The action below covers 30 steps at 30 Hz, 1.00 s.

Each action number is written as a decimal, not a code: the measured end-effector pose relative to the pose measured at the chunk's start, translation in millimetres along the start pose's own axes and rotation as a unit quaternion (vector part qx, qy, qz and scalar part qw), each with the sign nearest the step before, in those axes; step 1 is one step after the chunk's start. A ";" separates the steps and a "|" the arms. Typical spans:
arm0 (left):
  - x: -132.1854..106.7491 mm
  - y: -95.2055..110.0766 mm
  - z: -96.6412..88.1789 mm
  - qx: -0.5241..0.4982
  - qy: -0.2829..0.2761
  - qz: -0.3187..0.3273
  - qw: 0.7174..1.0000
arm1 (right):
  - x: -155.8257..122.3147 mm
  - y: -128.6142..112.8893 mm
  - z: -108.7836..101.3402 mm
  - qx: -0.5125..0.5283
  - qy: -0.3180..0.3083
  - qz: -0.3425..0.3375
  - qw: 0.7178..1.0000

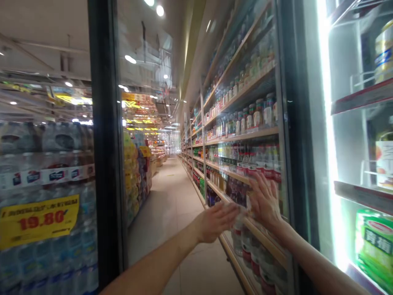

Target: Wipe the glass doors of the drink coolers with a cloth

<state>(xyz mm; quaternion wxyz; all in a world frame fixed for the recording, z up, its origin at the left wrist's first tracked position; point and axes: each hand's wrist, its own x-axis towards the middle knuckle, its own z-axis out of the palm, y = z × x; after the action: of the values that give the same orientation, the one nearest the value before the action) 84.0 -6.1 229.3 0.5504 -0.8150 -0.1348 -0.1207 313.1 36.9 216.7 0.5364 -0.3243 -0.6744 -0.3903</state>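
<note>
In front of a glass cooler door, with its dark frame on the left, I hold up both hands. My left hand is stretched out flat, its fingers pointing right and nothing in them. Just right of it is my right hand, raised with the fingers extended and apart, also holding nothing. Its palm is turned towards the pane; whether it touches the glass I cannot tell. Both hands are slightly blurred by motion. Through or mirrored in the glass, shelves of bottles run away into the distance.
To the right stands a lit cooler interior with a green package, a can and shelf edges. Packs of bottled water with a yellow price sign are stacked at left. A pale aisle floor stretches ahead.
</note>
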 end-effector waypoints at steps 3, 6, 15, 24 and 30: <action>-5.1 -17.5 -9.5 0.039 0.017 -0.138 0.989 | 0.3 -8.8 2.8 0.004 0.002 0.017 1.000; -24.7 -10.7 -13.6 0.030 -0.014 -0.121 0.992 | -0.6 -18.6 7.2 0.012 -0.002 0.015 1.000; -115.7 -35.4 -47.4 0.057 -0.025 -0.174 0.983 | 11.5 -36.8 12.5 0.029 -0.003 0.003 1.000; -176.9 -17.5 -63.5 0.014 -0.077 -0.040 0.996 | 19.8 -56.1 19.9 0.035 -0.011 -0.048 0.998; -188.3 -19.5 -63.1 0.067 -0.018 -0.212 0.975 | 23.3 -51.3 13.8 0.027 0.004 -0.032 0.999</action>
<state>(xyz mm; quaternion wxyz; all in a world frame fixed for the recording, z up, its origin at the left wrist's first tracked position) -101.9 -74.1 204.2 0.5634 -0.7313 -0.3217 -0.2106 257.7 24.5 228.7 0.5351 -0.2864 -0.6924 -0.3902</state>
